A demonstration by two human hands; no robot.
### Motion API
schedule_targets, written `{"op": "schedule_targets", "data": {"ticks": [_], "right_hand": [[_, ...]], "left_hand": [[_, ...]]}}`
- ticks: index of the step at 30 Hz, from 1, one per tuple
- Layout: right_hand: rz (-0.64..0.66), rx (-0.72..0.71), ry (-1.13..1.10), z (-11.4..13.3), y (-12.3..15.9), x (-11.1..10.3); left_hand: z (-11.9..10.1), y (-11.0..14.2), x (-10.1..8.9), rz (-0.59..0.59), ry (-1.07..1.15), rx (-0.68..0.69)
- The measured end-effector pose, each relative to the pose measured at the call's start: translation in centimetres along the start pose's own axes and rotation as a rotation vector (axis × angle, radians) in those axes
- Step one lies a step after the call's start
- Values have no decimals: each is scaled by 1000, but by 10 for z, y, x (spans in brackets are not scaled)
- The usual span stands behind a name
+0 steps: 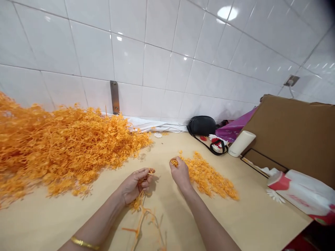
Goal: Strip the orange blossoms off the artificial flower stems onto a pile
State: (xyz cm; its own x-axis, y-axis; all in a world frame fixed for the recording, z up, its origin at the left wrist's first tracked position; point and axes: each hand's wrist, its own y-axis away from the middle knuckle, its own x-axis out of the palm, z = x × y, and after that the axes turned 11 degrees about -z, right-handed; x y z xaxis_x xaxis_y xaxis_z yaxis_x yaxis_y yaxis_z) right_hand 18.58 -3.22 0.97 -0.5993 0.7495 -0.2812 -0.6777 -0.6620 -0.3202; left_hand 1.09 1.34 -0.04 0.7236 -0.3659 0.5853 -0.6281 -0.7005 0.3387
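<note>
My left hand (137,183) is closed around several orange plastic flower stems (142,209). Their branching ends hang below it over the table, and one small tip sticks up by the thumb. My right hand (180,172) pinches a small orange plastic piece (174,162) between thumb and fingers, and most of that piece is hidden. A gap separates the two hands. Right beside my right hand lies a small pile of orange plastic flower pieces (206,174). A much larger heap of orange branching stems (65,143) covers the left of the table.
A tan tabletop (162,146) meets a white tiled wall. Along the back lie a white cloth (157,124) and a black bag (202,125) with its strap. To the right stand a cream bottle (242,143), a cardboard box (290,132) and a tissue pack (303,193), near a white petal piece (275,196).
</note>
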Motion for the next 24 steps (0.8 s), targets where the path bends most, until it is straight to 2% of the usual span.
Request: {"op": "schedule_targets", "data": {"ticks": [3, 4, 7, 9, 10, 13, 15, 16, 20, 24], "right_hand": [[6, -264, 615, 4, 2, -19], [7, -318, 759, 6, 1, -25], [-21, -447, 970, 11, 0, -39], [-3, -550, 886, 18, 4, -38], [46, -609, 784, 24, 7, -34], [330, -750, 428, 44, 25, -12], [512, -769, 316, 53, 39, 4], [560, -758, 312, 55, 44, 11], [535, -695, 384, 44, 52, 26], [490, -642, 338, 32, 48, 26]], "left_hand": [[-5, -3, -1, 6, 120, -68], [-6, -3, 0, 13, 158, -90], [-8, -3, 1, 44, 235, -133], [-7, -3, 1, 65, 255, -140], [-7, -3, 0, 82, 259, -144], [-5, -6, -3, 80, 259, -135], [-5, -7, -4, 60, 276, -118], [-5, -7, -4, 47, 285, -114], [-6, -7, -4, 2, 253, -155], [-8, -5, -7, 105, 221, -208]]}}
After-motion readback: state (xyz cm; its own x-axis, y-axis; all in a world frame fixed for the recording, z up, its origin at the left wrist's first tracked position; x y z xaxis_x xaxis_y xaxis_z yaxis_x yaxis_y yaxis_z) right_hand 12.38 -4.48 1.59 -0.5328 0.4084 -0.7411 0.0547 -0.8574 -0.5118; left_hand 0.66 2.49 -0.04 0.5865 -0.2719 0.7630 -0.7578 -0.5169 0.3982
